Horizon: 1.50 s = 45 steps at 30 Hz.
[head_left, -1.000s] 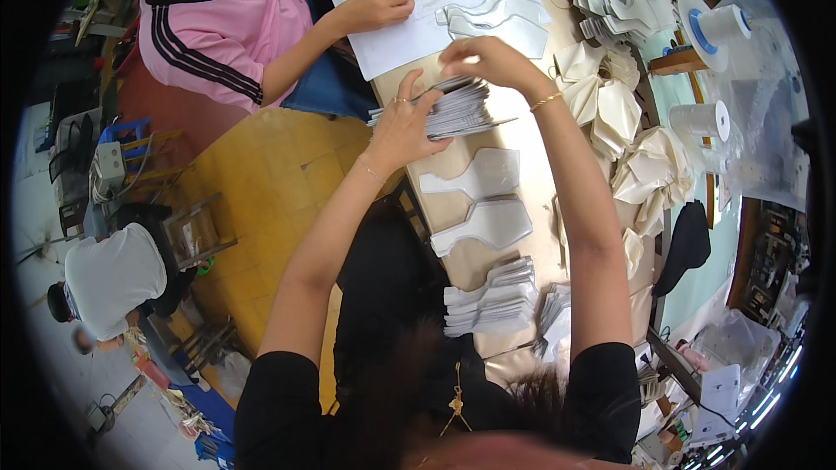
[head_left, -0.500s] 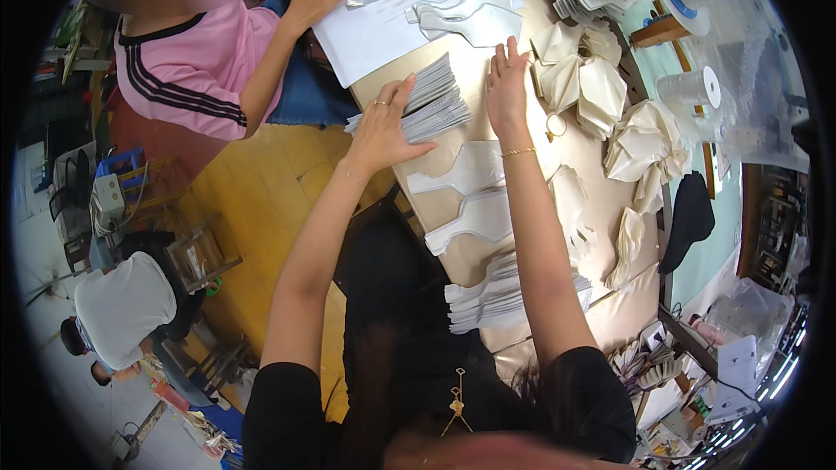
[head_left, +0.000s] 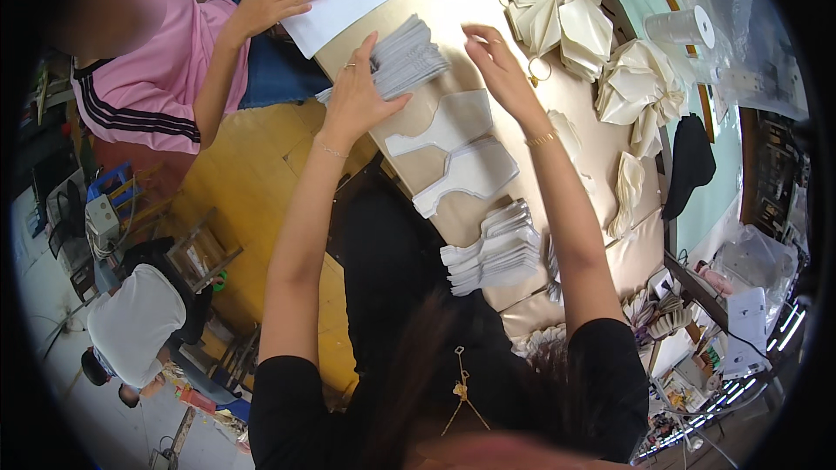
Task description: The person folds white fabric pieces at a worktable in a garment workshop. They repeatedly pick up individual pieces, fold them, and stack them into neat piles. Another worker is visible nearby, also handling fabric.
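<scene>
My left hand (head_left: 355,96) rests against the near left side of a fanned stack of grey-white cut pieces (head_left: 407,59). Its fingers are stretched and the thumb sticks out to the right, so it is open. To the right of that stack, my right hand (head_left: 505,78) hovers over the table, open and empty, with fingers slightly bent toward the left. Between my forearms lie two flat white shaped pieces (head_left: 475,165), one partly over the other. Closer to me sits another stack of white pieces (head_left: 496,248), its layers slightly spread.
Cream folded bundles (head_left: 585,35) line the table's right side, with a metal ring (head_left: 540,70) among them. Thread spools (head_left: 679,28) stand beyond. At the far left a co-worker in a pink shirt (head_left: 148,78) has a hand on white paper (head_left: 335,13). Another person (head_left: 139,322) sits behind.
My right hand has turned inward, its fingers now bent toward the left stack. My left hand stays by that stack. The whole view has shifted a little, and the co-worker's hands have moved.
</scene>
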Each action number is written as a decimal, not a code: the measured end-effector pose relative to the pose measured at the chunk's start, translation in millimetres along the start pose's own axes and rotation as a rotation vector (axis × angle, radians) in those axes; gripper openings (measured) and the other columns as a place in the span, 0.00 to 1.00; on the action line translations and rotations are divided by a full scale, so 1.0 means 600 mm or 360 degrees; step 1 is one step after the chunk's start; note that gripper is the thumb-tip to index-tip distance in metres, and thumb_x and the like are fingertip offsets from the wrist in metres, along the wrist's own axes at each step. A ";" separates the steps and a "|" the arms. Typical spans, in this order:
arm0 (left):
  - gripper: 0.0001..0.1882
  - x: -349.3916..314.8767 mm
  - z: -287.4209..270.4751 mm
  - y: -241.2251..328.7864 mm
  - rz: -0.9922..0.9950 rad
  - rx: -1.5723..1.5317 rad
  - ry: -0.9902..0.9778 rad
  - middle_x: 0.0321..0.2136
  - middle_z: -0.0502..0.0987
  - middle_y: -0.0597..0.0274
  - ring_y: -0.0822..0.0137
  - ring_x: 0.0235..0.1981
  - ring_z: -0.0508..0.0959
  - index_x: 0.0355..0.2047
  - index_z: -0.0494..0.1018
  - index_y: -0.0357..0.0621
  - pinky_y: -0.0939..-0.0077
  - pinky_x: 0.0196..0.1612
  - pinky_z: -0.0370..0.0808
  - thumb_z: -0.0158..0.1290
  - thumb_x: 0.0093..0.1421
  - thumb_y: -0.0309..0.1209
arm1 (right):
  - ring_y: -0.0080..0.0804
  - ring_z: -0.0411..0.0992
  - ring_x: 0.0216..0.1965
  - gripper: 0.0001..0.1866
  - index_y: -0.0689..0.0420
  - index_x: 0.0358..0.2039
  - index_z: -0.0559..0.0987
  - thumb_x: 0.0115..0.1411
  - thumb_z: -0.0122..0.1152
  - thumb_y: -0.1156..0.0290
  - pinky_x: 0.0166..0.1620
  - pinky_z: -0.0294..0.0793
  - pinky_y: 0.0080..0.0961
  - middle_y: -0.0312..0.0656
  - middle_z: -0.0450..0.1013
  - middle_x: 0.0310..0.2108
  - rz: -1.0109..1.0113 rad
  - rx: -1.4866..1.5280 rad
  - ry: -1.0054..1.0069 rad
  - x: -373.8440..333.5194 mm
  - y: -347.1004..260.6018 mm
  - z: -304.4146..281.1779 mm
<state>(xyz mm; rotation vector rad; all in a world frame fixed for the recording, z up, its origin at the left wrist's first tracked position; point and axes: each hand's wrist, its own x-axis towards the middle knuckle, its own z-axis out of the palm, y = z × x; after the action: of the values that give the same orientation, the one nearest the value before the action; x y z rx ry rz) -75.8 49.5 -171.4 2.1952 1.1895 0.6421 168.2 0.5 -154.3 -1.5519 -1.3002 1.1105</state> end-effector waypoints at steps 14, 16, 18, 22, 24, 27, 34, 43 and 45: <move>0.48 0.012 -0.002 -0.001 -0.0232 -0.0102 -0.0111 0.48 0.73 0.42 0.49 0.48 0.76 0.63 0.56 0.43 0.62 0.51 0.73 0.69 0.45 0.40 | 0.49 0.69 0.47 0.32 0.60 0.46 0.74 0.42 0.78 0.62 0.51 0.69 0.41 0.51 0.70 0.44 0.0836 -0.1155 0.0244 -0.258 0.072 0.029; 0.47 0.019 -0.007 0.002 -0.0283 -0.0180 -0.0074 0.47 0.74 0.42 0.48 0.48 0.76 0.62 0.56 0.43 0.62 0.50 0.73 0.69 0.45 0.38 | 0.48 0.69 0.48 0.30 0.59 0.44 0.74 0.42 0.78 0.62 0.50 0.69 0.40 0.52 0.71 0.44 0.0941 -0.1110 0.0137 -0.252 0.067 0.019; 0.46 0.026 -0.013 0.004 -0.0316 -0.0228 -0.0025 0.46 0.74 0.42 0.46 0.46 0.76 0.61 0.57 0.42 0.60 0.50 0.73 0.68 0.44 0.37 | 0.49 0.71 0.46 0.30 0.59 0.44 0.73 0.43 0.77 0.63 0.48 0.71 0.40 0.53 0.71 0.43 0.0939 -0.1038 0.0086 -0.251 0.058 0.010; 0.50 0.028 -0.021 0.006 -0.0296 -0.0188 -0.0165 0.50 0.72 0.41 0.48 0.50 0.75 0.63 0.55 0.41 0.63 0.53 0.72 0.69 0.44 0.40 | 0.47 0.75 0.34 0.31 0.59 0.49 0.64 0.50 0.72 0.66 0.38 0.75 0.37 0.53 0.72 0.41 0.0922 -0.0481 0.0012 -0.269 0.039 0.002; 0.50 0.025 -0.017 0.006 -0.0262 -0.0059 -0.0267 0.51 0.72 0.40 0.48 0.51 0.75 0.63 0.55 0.41 0.62 0.53 0.72 0.69 0.44 0.41 | 0.41 0.75 0.28 0.31 0.58 0.52 0.59 0.54 0.68 0.68 0.31 0.76 0.33 0.51 0.72 0.40 0.0934 -0.0078 -0.0014 -0.275 0.031 -0.002; 0.50 0.023 -0.010 0.003 -0.0272 -0.0025 -0.0255 0.52 0.71 0.40 0.47 0.52 0.74 0.63 0.55 0.41 0.61 0.55 0.71 0.69 0.44 0.41 | 0.23 0.73 0.24 0.23 0.55 0.53 0.59 0.61 0.58 0.73 0.25 0.74 0.20 0.44 0.70 0.37 0.0901 0.0308 -0.0053 -0.271 0.018 -0.010; 0.50 0.036 -0.018 -0.005 -0.0269 -0.0118 -0.0312 0.51 0.72 0.39 0.46 0.53 0.73 0.63 0.56 0.39 0.61 0.56 0.70 0.69 0.44 0.41 | 0.22 0.72 0.28 0.23 0.54 0.57 0.66 0.62 0.58 0.74 0.29 0.75 0.20 0.40 0.70 0.38 0.0344 0.0416 -0.0319 -0.192 -0.044 -0.023; 0.46 0.055 -0.021 -0.040 -0.0161 -0.0790 -0.0401 0.52 0.70 0.47 0.58 0.56 0.70 0.62 0.57 0.39 0.69 0.60 0.65 0.69 0.45 0.33 | 0.22 0.72 0.40 0.21 0.61 0.59 0.67 0.67 0.54 0.73 0.47 0.75 0.22 0.38 0.73 0.41 0.0075 0.0502 -0.0376 -0.082 -0.032 -0.004; 0.46 0.065 -0.023 -0.043 -0.0235 -0.0959 -0.0495 0.52 0.70 0.48 0.60 0.56 0.70 0.62 0.57 0.40 0.70 0.61 0.64 0.69 0.45 0.33 | 0.22 0.72 0.41 0.17 0.61 0.56 0.69 0.68 0.53 0.74 0.47 0.75 0.22 0.38 0.73 0.41 0.0085 0.0647 -0.0243 -0.062 -0.006 0.029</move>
<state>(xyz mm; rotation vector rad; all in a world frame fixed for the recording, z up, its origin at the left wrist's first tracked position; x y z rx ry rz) -80.5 97.5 -172.9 1.6112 0.8459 0.4917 147.6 -34.9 -150.9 -1.2237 -1.0508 1.4481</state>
